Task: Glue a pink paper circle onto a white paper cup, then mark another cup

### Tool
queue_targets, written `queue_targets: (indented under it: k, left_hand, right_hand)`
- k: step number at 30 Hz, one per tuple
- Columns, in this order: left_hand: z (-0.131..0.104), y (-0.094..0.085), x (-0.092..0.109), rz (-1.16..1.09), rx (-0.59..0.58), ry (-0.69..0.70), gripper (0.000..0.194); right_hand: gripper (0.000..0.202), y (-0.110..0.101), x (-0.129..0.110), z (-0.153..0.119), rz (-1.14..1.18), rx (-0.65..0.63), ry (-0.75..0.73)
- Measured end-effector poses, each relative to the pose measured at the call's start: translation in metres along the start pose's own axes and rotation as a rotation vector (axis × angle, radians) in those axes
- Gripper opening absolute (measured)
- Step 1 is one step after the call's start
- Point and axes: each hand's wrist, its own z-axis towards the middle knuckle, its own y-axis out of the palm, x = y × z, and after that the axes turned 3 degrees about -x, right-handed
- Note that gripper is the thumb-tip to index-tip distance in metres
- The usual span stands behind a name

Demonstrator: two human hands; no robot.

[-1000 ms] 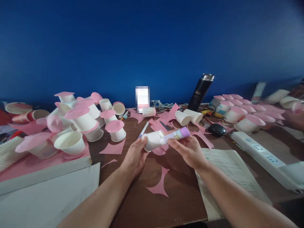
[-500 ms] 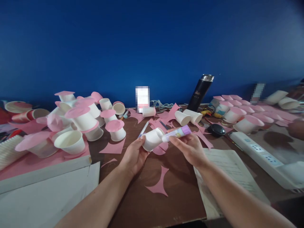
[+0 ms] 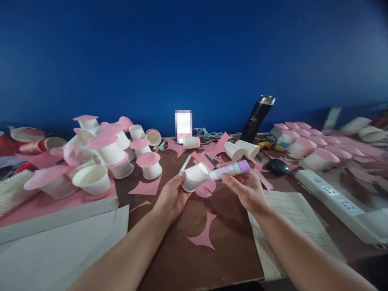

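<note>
A white paper cup [image 3: 195, 177], tipped on its side, is held in my left hand [image 3: 175, 195] over the brown table [image 3: 182, 258]. My right hand [image 3: 247, 188] grips a glue stick [image 3: 232, 169] with a purple end. The glue stick's white end is at the cup's right end; whether they touch is hard to tell. Beneath and behind the cup lie pink paper pieces [image 3: 205, 189], partly covered by it. A pink scrap [image 3: 206, 234] lies in front of my hands.
Cups with pink discs [image 3: 106, 149] crowd the left, behind a white box [image 3: 66, 238]. Further right are a black bottle [image 3: 257, 119], a mouse [image 3: 277, 166], a power strip [image 3: 333, 198], more cups with discs [image 3: 321, 159] and a written sheet [image 3: 291, 218].
My right hand and the glue stick have moved slightly right, away from the cup's end. The cup in my left hand is almost where it was. The view has shifted slightly.
</note>
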Motion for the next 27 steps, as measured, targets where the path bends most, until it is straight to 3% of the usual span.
queue_targets:
  k: [10, 18, 27]
  left_hand:
    - [0.0005, -0.0037, -0.0019, 0.069, -0.051, 0.032, 0.020]
    - [-0.0059, 0.0016, -0.0004, 0.199, -0.182, 0.040, 0.027]
    - [-0.0078, 0.0032, 0.0003, 0.169, -0.169, -0.014, 0.026]
  right_hand:
    - [0.026, 0.0028, 0.0064, -0.0018, -0.106, -0.014, -0.070]
    - [0.025, 0.0021, 0.0101, -0.0005, -0.097, -0.023, -0.019]
    - [0.029, -0.0005, 0.0092, 0.0036, -0.162, 0.066, -0.001]
